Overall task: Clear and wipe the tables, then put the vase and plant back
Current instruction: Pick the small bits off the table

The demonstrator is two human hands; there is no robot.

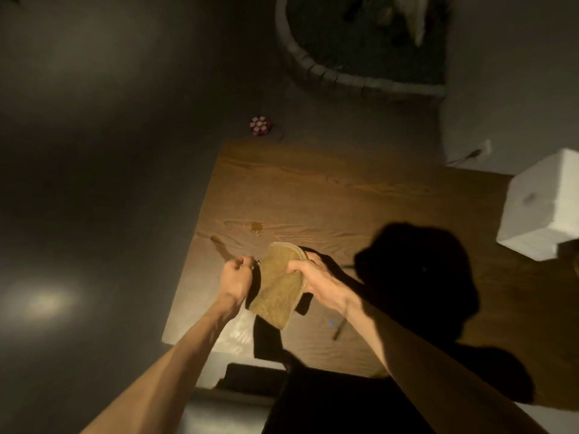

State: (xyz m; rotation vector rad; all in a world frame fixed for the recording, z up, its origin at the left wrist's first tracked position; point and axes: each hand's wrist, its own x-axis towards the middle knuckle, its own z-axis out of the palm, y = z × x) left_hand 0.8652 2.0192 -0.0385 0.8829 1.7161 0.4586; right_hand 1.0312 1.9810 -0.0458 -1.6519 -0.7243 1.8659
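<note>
A folded yellow-brown cloth (277, 286) hangs just above the near left part of the wooden table (329, 198). My right hand (316, 281) grips its right edge, fingers curled round the fold. My left hand (235, 275) pinches the cloth's left edge with curled fingers. Small wet spots (255, 227) shine on the wood just beyond the cloth, and a streak (219, 244) lies to their left. No vase shows; a planter with dark foliage (369, 36) sits on the floor beyond the table.
A white block (545, 211) stands at the table's right edge. A small red and white object (260, 125) lies on the grey floor past the table's far left corner. A thin dark stick (340, 330) rests on the wood under my right forearm. Dark shadow covers the table's near right.
</note>
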